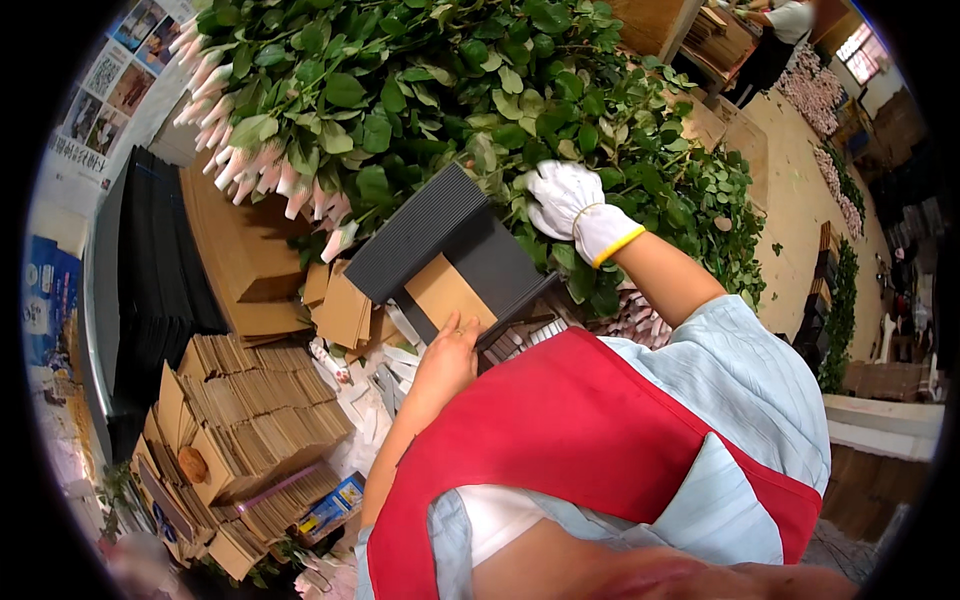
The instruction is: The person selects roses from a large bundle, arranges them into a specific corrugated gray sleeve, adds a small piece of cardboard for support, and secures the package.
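A bent black corrugated sheet (425, 228) stands in front of me with a raised ribbed flap. On its flat part lies a tan cardboard piece (450, 292). My bare left hand (453, 350) rests on the near end of this piece, fingers extended, thumb hidden. In a white glove with a yellow cuff, my right hand (565, 203) lies on the leafy stems (640, 185) just right of the sheet. Its fingers are apart and slightly bent, and I see nothing held in them. Behind the sheet, more leafy stems end at the left in pale pink sleeved tips (265, 170).
Stacked folded cardboard (265, 410) fills the lower left, with black sheets (165, 290) above it. Loose cardboard pieces (343, 310) and white scraps (370, 400) lie beside my left arm. Another person (775, 45) stands at the far right. More pink-tipped bundles (808, 85) lie along the floor.
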`<action>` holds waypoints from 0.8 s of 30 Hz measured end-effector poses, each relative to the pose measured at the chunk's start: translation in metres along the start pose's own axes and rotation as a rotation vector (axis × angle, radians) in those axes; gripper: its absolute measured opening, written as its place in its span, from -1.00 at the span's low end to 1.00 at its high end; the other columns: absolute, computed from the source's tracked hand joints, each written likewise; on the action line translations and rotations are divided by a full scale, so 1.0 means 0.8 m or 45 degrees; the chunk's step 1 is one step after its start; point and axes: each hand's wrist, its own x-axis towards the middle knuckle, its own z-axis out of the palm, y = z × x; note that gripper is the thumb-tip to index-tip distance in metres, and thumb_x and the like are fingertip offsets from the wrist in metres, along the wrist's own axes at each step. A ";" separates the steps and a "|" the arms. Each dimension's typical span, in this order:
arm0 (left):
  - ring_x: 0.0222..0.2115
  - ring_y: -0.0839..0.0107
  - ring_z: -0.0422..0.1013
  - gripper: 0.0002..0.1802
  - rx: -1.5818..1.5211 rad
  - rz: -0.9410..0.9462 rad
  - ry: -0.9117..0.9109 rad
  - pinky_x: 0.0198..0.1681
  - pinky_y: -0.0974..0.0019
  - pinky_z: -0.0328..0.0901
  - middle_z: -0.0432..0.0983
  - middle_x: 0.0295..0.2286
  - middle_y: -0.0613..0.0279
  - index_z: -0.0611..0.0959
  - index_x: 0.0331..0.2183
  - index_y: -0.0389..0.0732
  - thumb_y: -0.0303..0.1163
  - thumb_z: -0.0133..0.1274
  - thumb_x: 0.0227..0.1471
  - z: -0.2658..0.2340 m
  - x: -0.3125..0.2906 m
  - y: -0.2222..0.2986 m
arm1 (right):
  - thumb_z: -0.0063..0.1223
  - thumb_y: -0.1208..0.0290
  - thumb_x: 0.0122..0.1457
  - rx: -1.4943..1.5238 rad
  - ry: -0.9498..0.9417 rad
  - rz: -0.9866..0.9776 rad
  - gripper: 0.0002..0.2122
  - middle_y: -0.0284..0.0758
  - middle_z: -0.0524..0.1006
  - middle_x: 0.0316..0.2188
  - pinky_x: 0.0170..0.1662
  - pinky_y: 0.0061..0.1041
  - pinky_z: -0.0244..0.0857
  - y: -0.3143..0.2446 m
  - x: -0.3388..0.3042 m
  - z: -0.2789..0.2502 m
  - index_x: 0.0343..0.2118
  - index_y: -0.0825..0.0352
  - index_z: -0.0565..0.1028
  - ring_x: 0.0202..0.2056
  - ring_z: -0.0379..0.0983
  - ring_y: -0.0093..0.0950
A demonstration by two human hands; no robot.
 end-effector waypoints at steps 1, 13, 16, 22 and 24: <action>-0.10 -0.19 0.35 -0.53 -0.016 -0.025 -0.013 0.18 0.10 0.14 0.51 -0.45 -0.25 0.47 -0.08 -0.47 -0.62 -0.04 -0.13 0.000 0.000 0.000 | 0.08 0.19 -0.04 -0.046 0.298 -0.129 -0.69 -0.24 0.45 -0.25 -0.17 -0.29 0.39 -0.005 -0.003 -0.003 -0.20 0.14 0.51 -0.21 0.47 -0.26; 0.08 -0.05 0.28 0.05 -0.790 -0.476 0.049 0.14 0.16 0.17 0.35 0.00 -0.29 -0.34 0.27 0.00 -0.02 0.05 0.09 -0.042 0.026 -0.012 | 0.12 0.10 0.04 0.653 -0.490 -0.149 -0.52 -0.12 0.46 -0.10 0.03 -0.34 0.29 0.059 0.010 0.016 -0.04 0.34 0.45 -0.07 0.42 -0.22; -0.04 0.02 0.41 0.11 -0.742 -0.643 0.054 0.02 0.22 0.28 0.40 -0.06 -0.32 -0.41 0.24 -0.11 -0.08 0.08 0.08 -0.062 0.047 -0.011 | 0.11 0.40 0.11 1.195 0.127 0.131 -0.62 -0.11 0.47 -0.09 0.01 -0.43 0.32 0.054 0.015 -0.035 0.00 0.34 0.42 -0.06 0.43 -0.31; -0.14 0.08 0.50 -0.01 -0.569 -0.698 0.025 -0.08 0.23 0.36 0.49 -0.13 -0.24 -0.17 0.19 -0.23 -0.19 0.15 0.00 -0.068 0.061 -0.002 | 0.08 0.27 -0.01 -0.386 0.096 -0.500 -0.39 -0.22 0.38 0.08 0.12 -0.25 0.23 -0.008 0.110 -0.011 0.16 0.20 0.23 0.09 0.30 -0.27; -0.11 0.03 0.48 0.07 -0.561 -0.717 0.038 -0.05 0.22 0.35 0.46 -0.11 -0.27 -0.25 0.21 -0.20 -0.19 0.17 -0.02 -0.057 0.061 -0.002 | 0.13 0.32 -0.03 -0.357 -0.224 -0.470 -0.40 -0.22 0.45 0.00 0.06 -0.26 0.30 -0.016 0.152 -0.002 0.14 0.18 0.26 0.03 0.37 -0.26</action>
